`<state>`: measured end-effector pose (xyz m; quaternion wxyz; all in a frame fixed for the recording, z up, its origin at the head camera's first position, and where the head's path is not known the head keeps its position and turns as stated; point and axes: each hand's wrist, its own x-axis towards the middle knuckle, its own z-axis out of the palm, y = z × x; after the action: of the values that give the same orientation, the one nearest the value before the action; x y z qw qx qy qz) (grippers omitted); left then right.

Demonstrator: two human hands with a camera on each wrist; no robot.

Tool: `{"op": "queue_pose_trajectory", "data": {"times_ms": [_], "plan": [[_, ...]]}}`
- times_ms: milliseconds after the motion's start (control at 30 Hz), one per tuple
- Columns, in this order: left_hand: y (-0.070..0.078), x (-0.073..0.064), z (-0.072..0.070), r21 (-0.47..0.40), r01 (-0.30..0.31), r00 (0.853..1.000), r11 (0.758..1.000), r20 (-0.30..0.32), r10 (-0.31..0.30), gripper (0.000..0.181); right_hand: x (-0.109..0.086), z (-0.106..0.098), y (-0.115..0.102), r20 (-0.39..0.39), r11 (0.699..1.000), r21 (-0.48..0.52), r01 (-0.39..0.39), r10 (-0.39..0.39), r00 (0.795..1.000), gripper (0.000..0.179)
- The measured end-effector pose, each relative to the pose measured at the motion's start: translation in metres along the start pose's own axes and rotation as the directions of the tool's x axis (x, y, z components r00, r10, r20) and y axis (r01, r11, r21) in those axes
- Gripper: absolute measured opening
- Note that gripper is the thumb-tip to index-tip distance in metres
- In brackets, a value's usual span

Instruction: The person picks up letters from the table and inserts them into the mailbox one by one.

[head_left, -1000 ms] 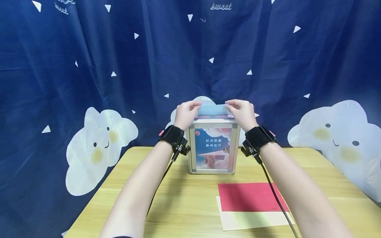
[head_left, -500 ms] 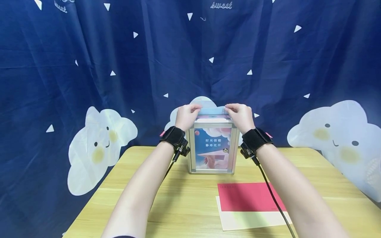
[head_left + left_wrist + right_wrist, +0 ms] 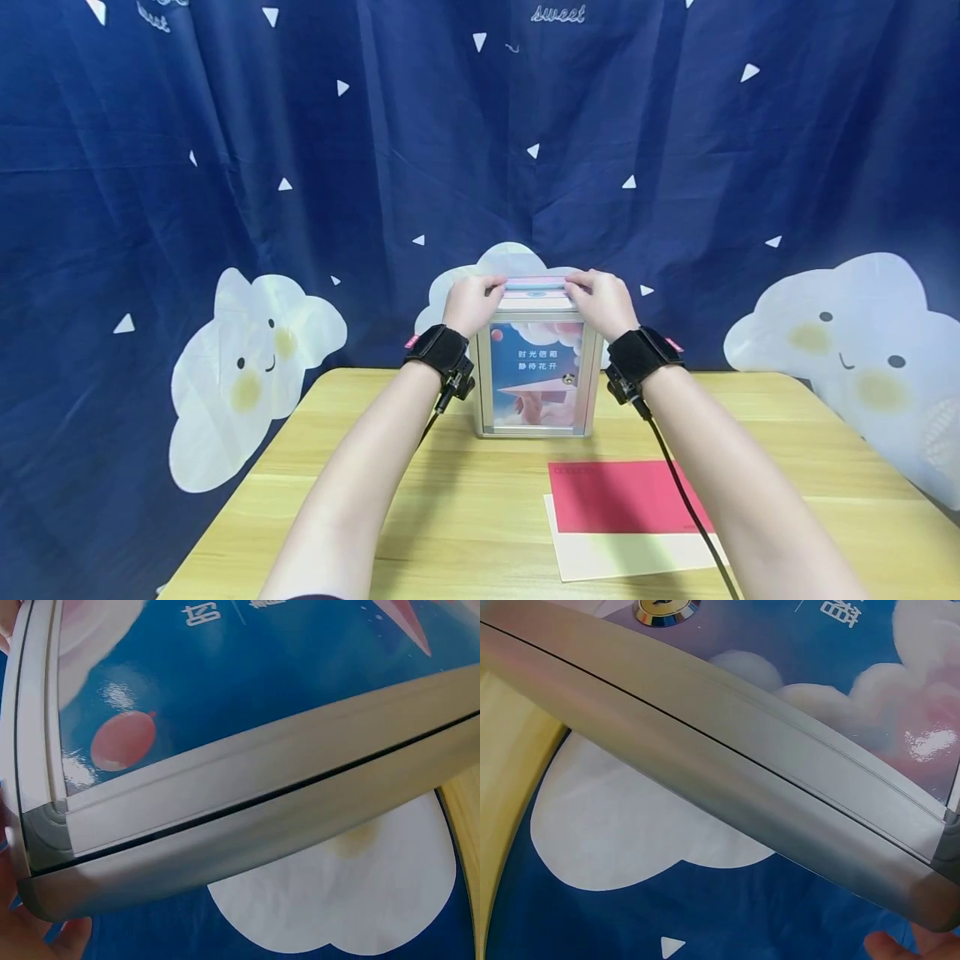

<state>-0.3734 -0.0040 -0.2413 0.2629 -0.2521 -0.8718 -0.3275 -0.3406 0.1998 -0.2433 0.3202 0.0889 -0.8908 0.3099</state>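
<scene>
An upright metal-framed letter box with a picture front stands on the table. A light blue envelope shows only as a narrow strip across the slot in its top; the rest is hidden inside. My left hand pinches the strip's left end, and my right hand pinches the other end. In the left wrist view, a few fingers show past the box's corner. The right wrist view has fingertips just below the frame's corner.
A red envelope lies over a cream one on the wooden table, in front of the box and partly under my right forearm. Behind the table hangs a dark blue curtain with cloud figures. A black cable trails from my right wrist.
Both hands have come down toward the box top. The light blue envelope has sunk with them, from a broad band above the slot to a thin strip.
</scene>
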Motion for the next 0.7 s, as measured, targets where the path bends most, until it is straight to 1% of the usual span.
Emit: {"op": "queue_pose_trajectory", "data": {"times_ms": [233, 467, 567, 700], "plan": [[-0.006, -0.002, 0.004, 0.062, -0.035, 0.999, 0.997, 0.007, 0.034, 0.028, -0.001, 0.000, 0.002, 0.038, 1.000, 0.005, 0.014, -0.014, 0.999, 0.029], [-0.011, -0.004, 0.005, 0.051, -0.031, 0.999, 0.998, 0.025, 0.030, 0.031, -0.002, 0.000, 0.001, 0.077, 1.000, 0.010, 0.024, -0.025, 0.997, 0.033], [-0.012, -0.005, 0.004, 0.045, -0.038, 0.999, 0.998, 0.019, 0.038, 0.031, -0.004, -0.001, 0.000, 0.074, 1.000, 0.019, 0.019, -0.020, 0.997, 0.033], [-0.014, -0.006, 0.005, 0.032, -0.040, 0.999, 0.999, 0.012, 0.040, 0.031, -0.006, -0.003, 0.004, 0.039, 0.999, 0.038, 0.037, -0.039, 0.998, 0.032]]}}
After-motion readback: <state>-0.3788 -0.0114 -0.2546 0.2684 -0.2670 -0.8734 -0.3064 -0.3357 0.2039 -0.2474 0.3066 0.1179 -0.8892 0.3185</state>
